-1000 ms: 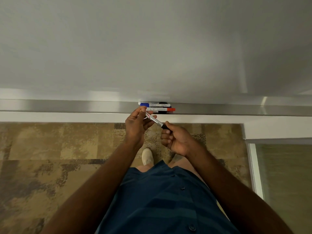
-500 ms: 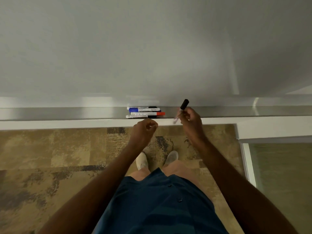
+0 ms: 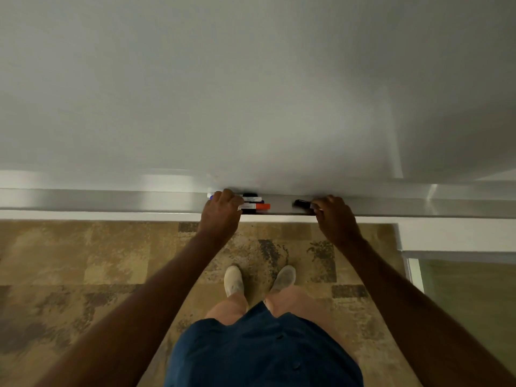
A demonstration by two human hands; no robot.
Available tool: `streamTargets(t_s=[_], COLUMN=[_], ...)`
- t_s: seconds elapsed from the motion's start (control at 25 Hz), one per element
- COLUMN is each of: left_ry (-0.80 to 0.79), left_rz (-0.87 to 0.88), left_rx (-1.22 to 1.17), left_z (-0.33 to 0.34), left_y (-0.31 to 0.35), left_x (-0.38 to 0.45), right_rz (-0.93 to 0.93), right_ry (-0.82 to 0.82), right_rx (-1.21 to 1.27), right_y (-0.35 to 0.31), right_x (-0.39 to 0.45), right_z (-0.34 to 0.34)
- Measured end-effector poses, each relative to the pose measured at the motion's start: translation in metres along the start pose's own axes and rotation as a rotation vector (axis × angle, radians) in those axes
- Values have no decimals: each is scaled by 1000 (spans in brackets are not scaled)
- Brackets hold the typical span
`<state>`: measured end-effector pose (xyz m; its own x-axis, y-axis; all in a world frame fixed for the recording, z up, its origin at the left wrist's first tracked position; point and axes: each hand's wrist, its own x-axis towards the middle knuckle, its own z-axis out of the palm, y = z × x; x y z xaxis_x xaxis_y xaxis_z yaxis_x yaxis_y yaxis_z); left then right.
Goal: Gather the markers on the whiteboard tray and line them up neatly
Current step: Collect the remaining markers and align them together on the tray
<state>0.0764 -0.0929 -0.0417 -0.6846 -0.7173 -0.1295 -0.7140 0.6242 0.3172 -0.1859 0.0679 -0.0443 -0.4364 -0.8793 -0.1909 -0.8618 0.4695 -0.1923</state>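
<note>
A long metal whiteboard tray (image 3: pixel 111 201) runs across the view under the whiteboard. A small stack of markers lies on it: a black-capped one (image 3: pixel 251 196) at the back and a red-capped one (image 3: pixel 258 206) at the front. My left hand (image 3: pixel 222 210) rests over the left end of that stack, fingers curled on the markers and hiding their left halves. To the right, a black-capped marker (image 3: pixel 301 203) lies flat on the tray with my right hand (image 3: pixel 333 216) closed on its body. A gap separates it from the stack.
The whiteboard (image 3: pixel 251 93) fills the upper half. Below the tray are patterned carpet (image 3: pixel 83 261) and my two feet. A glass panel with a white frame (image 3: pixel 413 269) stands at the lower right.
My right hand has lowered the black-capped marker from upright to flat on the tray. My left hand has gone from a fist below the tray up onto the stack.
</note>
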Motion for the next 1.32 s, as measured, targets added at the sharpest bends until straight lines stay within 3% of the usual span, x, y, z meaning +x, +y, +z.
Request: streamTargets(t_s=[0.36, 0.52, 0.84, 1.32], left_ry=[26, -45, -186, -136], left_rz=[43, 35, 81, 185], left_rx=[117, 194, 214, 135], left_z=[13, 10, 5, 11], left_y=[-7, -5, 3, -8], left_x=[-6, -3, -2, -4], right_rz=[115, 102, -7, 14], right_ry=[137, 182, 33, 27], right_rx=[182, 204, 326, 356], right_y=[-9, -37, -100, -121], right_x=[-19, -34, -37, -20], right_z=[7, 13, 28, 28])
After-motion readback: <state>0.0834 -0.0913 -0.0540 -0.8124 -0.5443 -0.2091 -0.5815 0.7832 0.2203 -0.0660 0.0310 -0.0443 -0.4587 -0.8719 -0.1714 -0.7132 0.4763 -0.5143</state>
